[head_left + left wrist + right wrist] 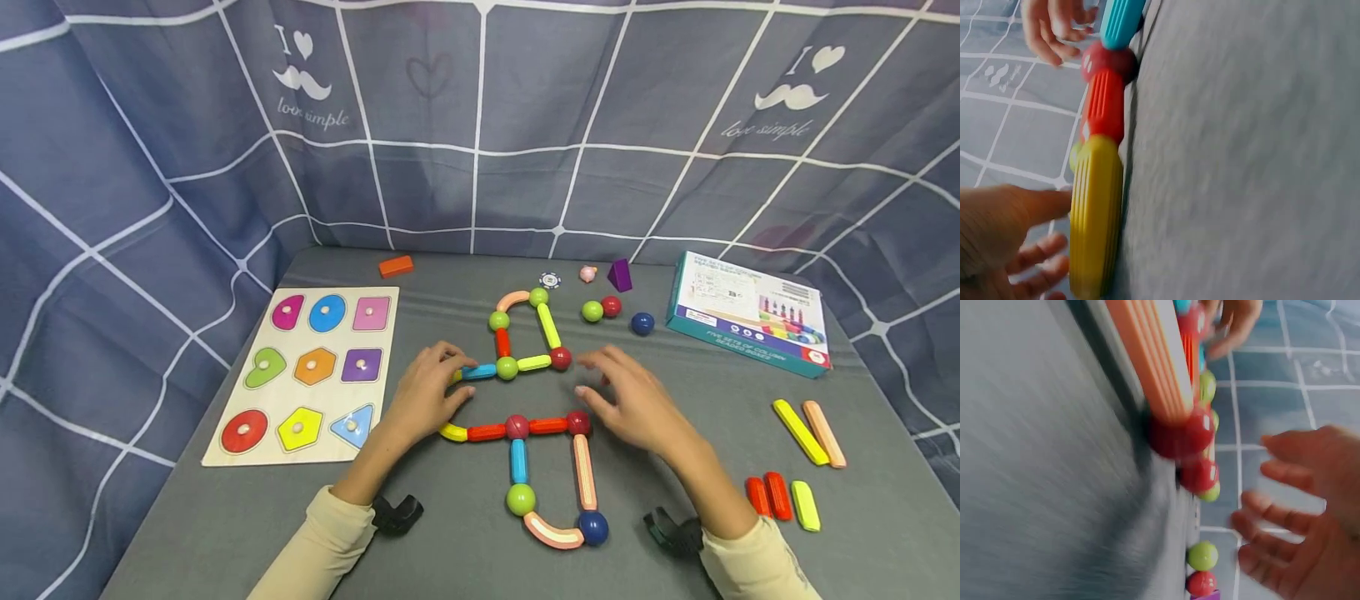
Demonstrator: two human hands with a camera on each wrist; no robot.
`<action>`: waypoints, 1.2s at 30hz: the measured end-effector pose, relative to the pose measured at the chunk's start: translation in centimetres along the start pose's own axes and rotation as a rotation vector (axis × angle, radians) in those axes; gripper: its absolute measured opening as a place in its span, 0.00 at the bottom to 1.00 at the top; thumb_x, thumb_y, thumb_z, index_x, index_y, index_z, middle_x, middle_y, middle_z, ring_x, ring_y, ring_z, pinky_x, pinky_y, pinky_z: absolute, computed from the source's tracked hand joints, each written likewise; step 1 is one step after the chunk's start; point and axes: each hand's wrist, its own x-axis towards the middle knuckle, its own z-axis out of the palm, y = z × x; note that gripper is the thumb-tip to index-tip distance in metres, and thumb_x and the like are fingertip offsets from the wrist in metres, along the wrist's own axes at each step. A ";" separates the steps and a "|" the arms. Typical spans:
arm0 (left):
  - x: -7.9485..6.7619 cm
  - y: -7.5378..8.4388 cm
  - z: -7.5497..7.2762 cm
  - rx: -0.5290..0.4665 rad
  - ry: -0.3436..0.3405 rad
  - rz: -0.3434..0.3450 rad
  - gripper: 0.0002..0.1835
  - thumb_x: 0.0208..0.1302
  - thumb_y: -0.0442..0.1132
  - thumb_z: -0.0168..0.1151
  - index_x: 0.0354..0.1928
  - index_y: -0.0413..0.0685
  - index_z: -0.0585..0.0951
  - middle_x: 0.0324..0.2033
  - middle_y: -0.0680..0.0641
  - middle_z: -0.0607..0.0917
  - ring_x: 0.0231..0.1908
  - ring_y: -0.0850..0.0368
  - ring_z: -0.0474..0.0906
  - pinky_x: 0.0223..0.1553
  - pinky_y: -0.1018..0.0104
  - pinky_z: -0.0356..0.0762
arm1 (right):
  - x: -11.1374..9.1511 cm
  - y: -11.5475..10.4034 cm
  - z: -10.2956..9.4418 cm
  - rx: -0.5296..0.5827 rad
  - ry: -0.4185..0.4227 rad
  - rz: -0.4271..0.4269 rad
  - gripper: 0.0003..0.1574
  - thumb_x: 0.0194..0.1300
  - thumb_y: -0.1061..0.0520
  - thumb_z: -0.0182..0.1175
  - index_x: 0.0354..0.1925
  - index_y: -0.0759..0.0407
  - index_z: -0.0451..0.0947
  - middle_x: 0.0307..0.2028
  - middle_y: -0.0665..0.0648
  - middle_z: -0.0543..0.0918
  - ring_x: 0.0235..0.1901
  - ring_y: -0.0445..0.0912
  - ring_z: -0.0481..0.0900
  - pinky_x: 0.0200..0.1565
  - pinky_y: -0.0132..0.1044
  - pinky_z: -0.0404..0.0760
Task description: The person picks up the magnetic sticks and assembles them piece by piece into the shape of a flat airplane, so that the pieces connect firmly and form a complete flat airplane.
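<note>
On the grey tabletop lie magnetic rods and balls joined into two linked closed shapes. My left hand is over the left end, its fingertips at a blue rod and its thumb close to a yellow curved rod. Part of the yellow is hidden under that hand. To the right, my right hand hovers with spread, loosely bent fingers and nothing between them. It is beside a red ball of the far shape and a darker red ball of the near shape. A peach straight rod runs from the near one.
A wooden shape puzzle board lies left. At the back right is a toy box. Loose balls, including a blue ball, sit behind my right hand, near a purple wedge. Several spare rods, one yellow rod, lie right.
</note>
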 end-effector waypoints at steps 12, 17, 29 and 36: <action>0.3 -1.4 0.0 0.072 -0.027 -0.107 0.13 0.57 0.39 0.69 0.45 0.53 0.84 0.37 0.52 0.82 0.39 0.55 0.78 0.40 0.58 0.74 | 4.1 1.4 2.1 -0.117 -0.142 0.042 0.29 0.63 0.51 0.62 0.62 0.48 0.71 0.47 0.56 0.75 0.42 0.50 0.75 0.44 0.52 0.74; 0.6 -1.4 -0.1 0.074 -0.032 -0.109 0.12 0.57 0.39 0.69 0.44 0.53 0.85 0.36 0.52 0.82 0.37 0.55 0.78 0.38 0.58 0.74 | 3.1 1.1 2.1 -0.114 -0.148 0.053 0.30 0.62 0.49 0.63 0.62 0.47 0.71 0.51 0.57 0.75 0.49 0.52 0.74 0.49 0.56 0.73; 0.7 -1.6 0.0 0.046 -0.031 -0.079 0.11 0.57 0.40 0.69 0.44 0.52 0.85 0.36 0.53 0.82 0.37 0.56 0.77 0.37 0.58 0.73 | 0.5 2.1 1.2 -0.035 -0.108 0.095 0.35 0.65 0.46 0.60 0.67 0.48 0.64 0.56 0.56 0.74 0.50 0.51 0.73 0.49 0.56 0.72; 0.7 -1.5 0.2 0.059 -0.033 -0.069 0.11 0.58 0.42 0.68 0.44 0.53 0.85 0.37 0.53 0.82 0.36 0.56 0.76 0.36 0.58 0.73 | -4.9 7.3 -4.4 -0.067 0.087 0.262 0.28 0.66 0.48 0.59 0.59 0.61 0.72 0.45 0.64 0.80 0.38 0.54 0.77 0.34 0.49 0.71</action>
